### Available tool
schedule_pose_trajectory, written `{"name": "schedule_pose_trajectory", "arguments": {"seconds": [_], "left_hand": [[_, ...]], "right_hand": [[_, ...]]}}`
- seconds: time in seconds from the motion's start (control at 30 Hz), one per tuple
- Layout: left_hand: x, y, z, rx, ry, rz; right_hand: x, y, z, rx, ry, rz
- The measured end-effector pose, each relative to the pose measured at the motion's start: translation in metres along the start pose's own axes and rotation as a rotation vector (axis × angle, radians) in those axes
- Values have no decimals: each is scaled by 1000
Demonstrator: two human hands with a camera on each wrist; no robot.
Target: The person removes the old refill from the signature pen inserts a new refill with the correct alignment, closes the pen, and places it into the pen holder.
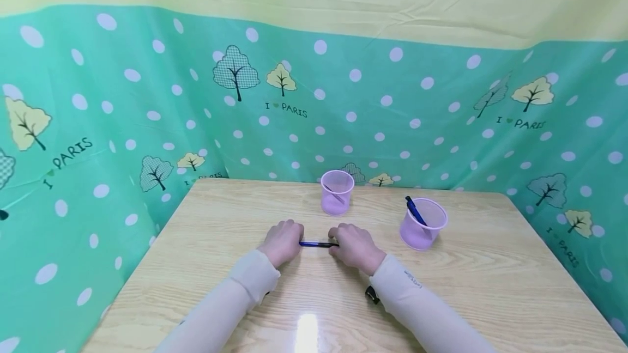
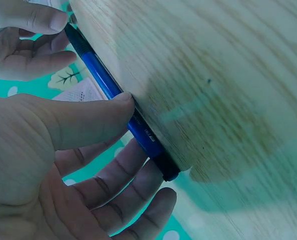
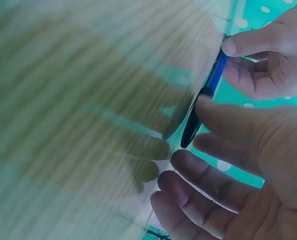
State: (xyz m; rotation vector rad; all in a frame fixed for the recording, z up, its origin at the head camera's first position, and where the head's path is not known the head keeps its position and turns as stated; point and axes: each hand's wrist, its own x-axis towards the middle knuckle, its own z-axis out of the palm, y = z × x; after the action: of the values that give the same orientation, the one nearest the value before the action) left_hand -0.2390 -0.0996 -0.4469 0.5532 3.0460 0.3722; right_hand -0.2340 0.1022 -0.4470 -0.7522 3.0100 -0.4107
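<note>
A blue pen (image 1: 316, 244) with black ends lies level between the two hands, close over the wooden table. My left hand (image 1: 283, 241) pinches its barrel near the black rear end; in the left wrist view the thumb (image 2: 96, 117) presses the near side, fingers behind. At the black tip end is my right hand (image 1: 355, 247), whose thumb (image 3: 228, 117) rests on the dark grip section in the right wrist view. Its index finger is behind the pen, and the other fingers are spread loosely near the tabletop.
Behind the hands stands a lilac cup (image 1: 336, 207). To the right, a second lilac cup (image 1: 417, 237) holds a dark blue pen (image 1: 415, 211) leaning on its rim. A green and yellow patterned curtain (image 1: 294, 140) surrounds the wooden table (image 1: 490, 266) at the back and sides.
</note>
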Motion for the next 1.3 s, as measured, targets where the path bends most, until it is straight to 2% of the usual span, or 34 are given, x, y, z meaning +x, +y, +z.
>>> {"name": "schedule_pose_trajectory", "arguments": {"seconds": [0.4, 0.87, 1.13, 1.3], "left_hand": [[-1, 2, -3, 45, -10, 28], [-6, 5, -4, 45, -69, 26], [-8, 5, -2, 37, -35, 30], [-10, 5, -2, 38, 4, 62]], "right_hand": [[6, 1, 3, -22, -18, -10], [6, -1, 4, -53, -10, -25], [3, -3, 0, -43, -22, -20], [0, -2, 0, -30, -4, -32]]}}
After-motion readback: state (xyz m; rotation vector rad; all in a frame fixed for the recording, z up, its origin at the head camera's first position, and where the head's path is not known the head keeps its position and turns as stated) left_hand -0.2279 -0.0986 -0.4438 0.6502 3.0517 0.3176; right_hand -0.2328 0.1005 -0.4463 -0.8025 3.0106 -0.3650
